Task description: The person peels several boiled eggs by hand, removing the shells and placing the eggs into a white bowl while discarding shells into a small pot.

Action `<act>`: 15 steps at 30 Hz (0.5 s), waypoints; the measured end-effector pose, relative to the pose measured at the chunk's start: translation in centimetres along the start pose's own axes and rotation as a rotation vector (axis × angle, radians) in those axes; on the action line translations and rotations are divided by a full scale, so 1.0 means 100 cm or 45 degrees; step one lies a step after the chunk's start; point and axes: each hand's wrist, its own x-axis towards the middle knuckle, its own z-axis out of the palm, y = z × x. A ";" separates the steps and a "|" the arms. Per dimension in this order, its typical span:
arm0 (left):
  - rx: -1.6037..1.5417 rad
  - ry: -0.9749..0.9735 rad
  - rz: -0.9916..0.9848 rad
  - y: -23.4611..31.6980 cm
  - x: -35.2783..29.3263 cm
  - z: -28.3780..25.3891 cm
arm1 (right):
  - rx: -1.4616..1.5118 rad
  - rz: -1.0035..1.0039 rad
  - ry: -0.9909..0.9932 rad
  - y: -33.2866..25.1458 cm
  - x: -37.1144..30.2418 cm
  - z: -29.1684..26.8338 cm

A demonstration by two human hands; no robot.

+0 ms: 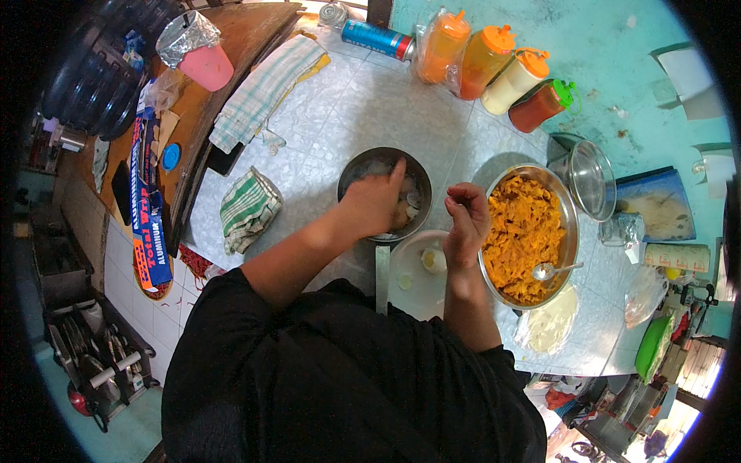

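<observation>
My left hand (372, 204) reaches down into a dark round pot (346, 174) near the middle of the table. One finger shows stretched toward the far rim; the others are hidden in or behind the hand. Pale and brownish pieces (407, 207) lie in the pot. My right hand (468, 230) hovers between the pot and a steel bowl, its fingers curled in with nothing visible in them. Under and between my hands is a white plate (413, 305), holding a piece of boiled egg (433, 260) with yolk showing and a thin pale bit.
The steel bowl (573, 255) of orange mash (522, 231) holds a spoon (545, 271). Several sauce bottles (486, 62) line the wall beside a blue can (377, 39). Folded cloths (251, 207) lie left. A glass bowl (593, 181) stands right, with plastic sheet (549, 320) nearer.
</observation>
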 end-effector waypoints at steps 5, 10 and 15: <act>0.013 0.055 0.133 -0.021 -0.004 0.008 | -0.570 0.291 -0.405 -0.029 -0.006 -0.003; -0.238 0.012 0.061 -0.010 -0.010 0.004 | -1.066 0.211 -0.945 -0.046 -0.038 -0.019; -0.402 0.195 0.062 -0.013 -0.011 0.007 | -0.386 0.779 -0.593 -0.043 -0.055 -0.022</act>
